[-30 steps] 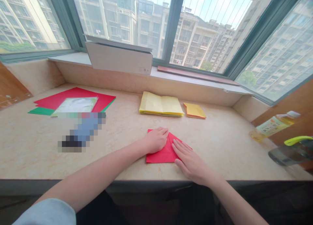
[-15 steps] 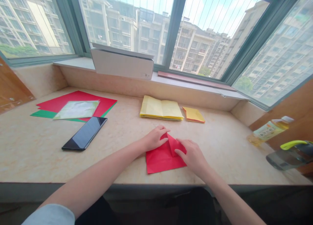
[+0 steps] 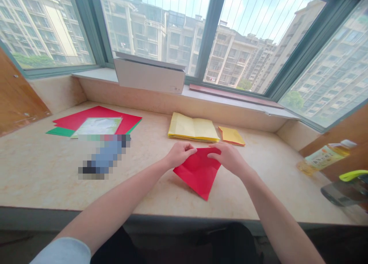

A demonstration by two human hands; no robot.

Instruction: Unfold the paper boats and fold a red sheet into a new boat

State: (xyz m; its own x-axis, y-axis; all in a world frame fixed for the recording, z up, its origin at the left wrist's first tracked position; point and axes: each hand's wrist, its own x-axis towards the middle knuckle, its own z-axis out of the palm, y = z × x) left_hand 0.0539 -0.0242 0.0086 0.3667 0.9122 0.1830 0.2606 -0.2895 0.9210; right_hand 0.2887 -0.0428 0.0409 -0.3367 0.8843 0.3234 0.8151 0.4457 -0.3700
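Red paper (image 3: 198, 174) gripped by left hand (image 3: 181, 154) and right hand (image 3: 227, 157), white box (image 3: 149, 76) on the sill (image 3: 92, 74) beyond.

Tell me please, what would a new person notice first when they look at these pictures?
The eye goes first to the bright red paper in the middle of the stone ledge, held at its top edge by the left hand and the right hand. Behind it lies the yellow paper stack, and further left the red sheets. Above them all, the wide window shows tall apartment buildings.
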